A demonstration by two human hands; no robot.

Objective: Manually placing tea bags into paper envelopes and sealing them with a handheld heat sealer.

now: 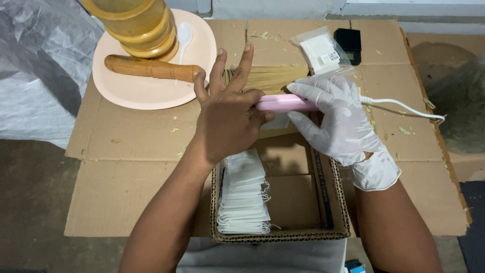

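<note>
My right hand (339, 119), in a white glove, grips a pink corded heat sealer (284, 102) and presses it closed. My bare left hand (228, 108) rests against the sealer's left end, thumb and a finger on it, the other fingers spread upward. A small white pouch (277, 121) sits clamped under the sealer, mostly hidden. Below the hands a shallow cardboard box (333, 202) holds a stack of white filter bags (245, 194) on its left side.
A peach plate (131, 83) at the back left carries a wooden mortar (136, 25), a pestle (151, 67) and a white spoon (184, 34). A clear packet of white bags (321, 50) and a black device (348, 43) lie at the back. The sealer's white cord (404, 107) runs right over flattened cardboard (126, 167).
</note>
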